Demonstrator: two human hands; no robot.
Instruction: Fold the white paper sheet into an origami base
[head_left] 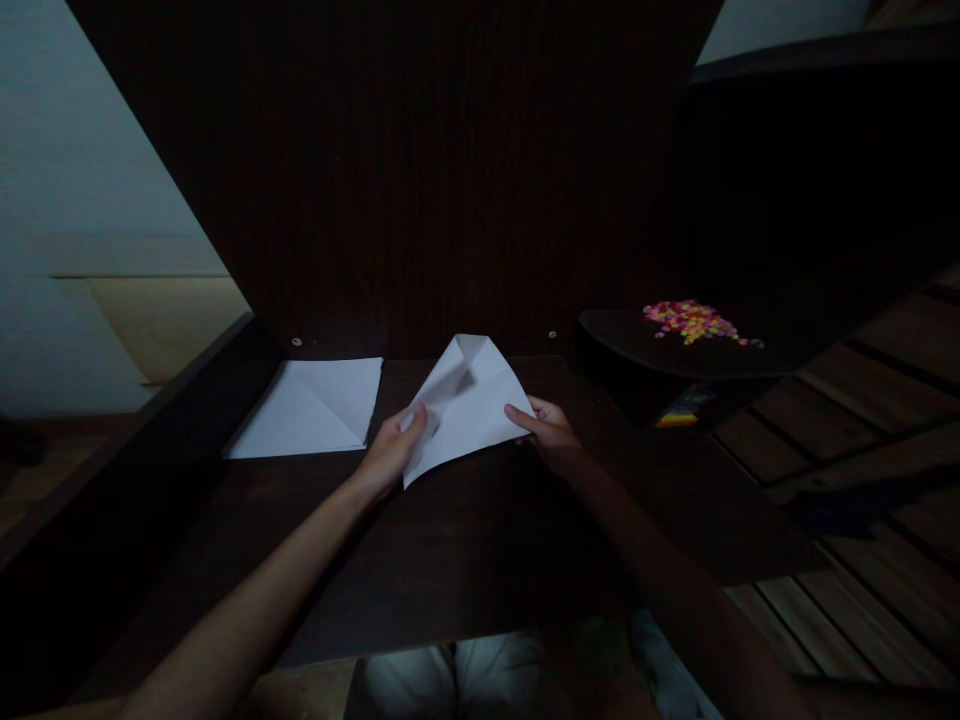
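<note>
Between my two hands I hold a white sheet of paper, tilted above the dark wooden surface, its top narrowed with a small fold. My left hand grips the left edge, thumb on top and fingers underneath. At the right corner my right hand pinches the paper the same way, with some fingers hidden behind it. A stack of white paper lies to the left, and a diagonal crease runs across its top sheet.
The dark surface has a raised side board on the left and a tall panel behind. On a rounded shelf at the right sits a pile of small colourful pieces. Wooden slats show at lower right.
</note>
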